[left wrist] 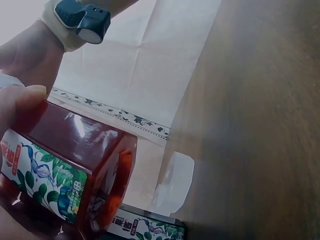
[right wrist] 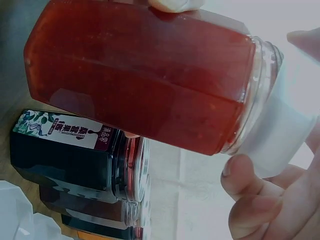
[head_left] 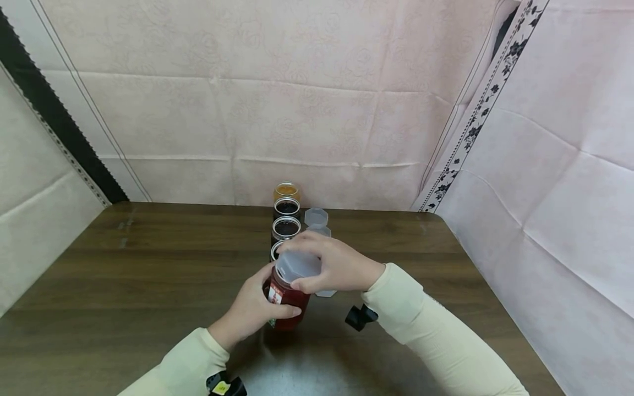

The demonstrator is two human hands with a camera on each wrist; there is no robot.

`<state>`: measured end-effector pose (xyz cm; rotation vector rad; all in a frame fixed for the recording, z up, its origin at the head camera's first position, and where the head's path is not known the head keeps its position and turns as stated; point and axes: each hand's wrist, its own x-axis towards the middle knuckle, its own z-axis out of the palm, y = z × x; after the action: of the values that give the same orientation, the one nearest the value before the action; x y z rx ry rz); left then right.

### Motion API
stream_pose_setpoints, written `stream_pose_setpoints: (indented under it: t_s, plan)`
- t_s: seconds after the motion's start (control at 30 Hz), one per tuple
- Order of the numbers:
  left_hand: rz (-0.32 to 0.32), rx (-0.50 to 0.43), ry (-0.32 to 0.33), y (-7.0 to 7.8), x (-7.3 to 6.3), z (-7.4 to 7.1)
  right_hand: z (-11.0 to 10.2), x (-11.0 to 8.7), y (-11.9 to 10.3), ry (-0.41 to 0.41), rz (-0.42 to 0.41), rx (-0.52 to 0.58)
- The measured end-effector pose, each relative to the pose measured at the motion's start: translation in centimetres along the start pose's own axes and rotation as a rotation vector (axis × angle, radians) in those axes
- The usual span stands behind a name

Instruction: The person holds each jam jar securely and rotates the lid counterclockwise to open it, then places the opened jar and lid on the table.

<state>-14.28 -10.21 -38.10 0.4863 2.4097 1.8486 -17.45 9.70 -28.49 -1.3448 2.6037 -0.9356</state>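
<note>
My left hand (head_left: 250, 309) grips a jar of red contents (head_left: 293, 301) around its faceted side, with the thumb across the front. The jar has a leafy printed label (left wrist: 47, 180). With my right hand (head_left: 344, 265), I hold a translucent white lid (head_left: 299, 264) by its edge, between thumb and fingers. In the right wrist view the lid (right wrist: 280, 122) sits tilted at the jar's neck (right wrist: 252, 95), partly around the rim. Right behind the red jar stands a dark jar (right wrist: 65, 157) with a white label, partly hidden by my hands in the head view.
Beyond it, a row runs back with more dark jars (head_left: 286, 226) and an amber jar (head_left: 287, 191) at the far end, topped by silvery rims. Several translucent lids (head_left: 316, 216) lie along the row's right side on the wooden table (head_left: 148, 286). Pale cloth (head_left: 307, 121) hangs behind.
</note>
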Motion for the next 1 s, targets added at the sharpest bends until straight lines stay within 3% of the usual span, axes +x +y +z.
stream_pose_setpoints:
  t_s: [0.3,1.0]
  plan:
    - [-0.015,-0.035,0.023,-0.2,-0.1,-0.1,0.1,-0.4,0.5,0.074,-0.034,-0.017]
    - [-0.032,-0.020,0.054,-0.5,-0.6,-0.1,0.4,-1.0,1.2,0.117,0.041,0.100]
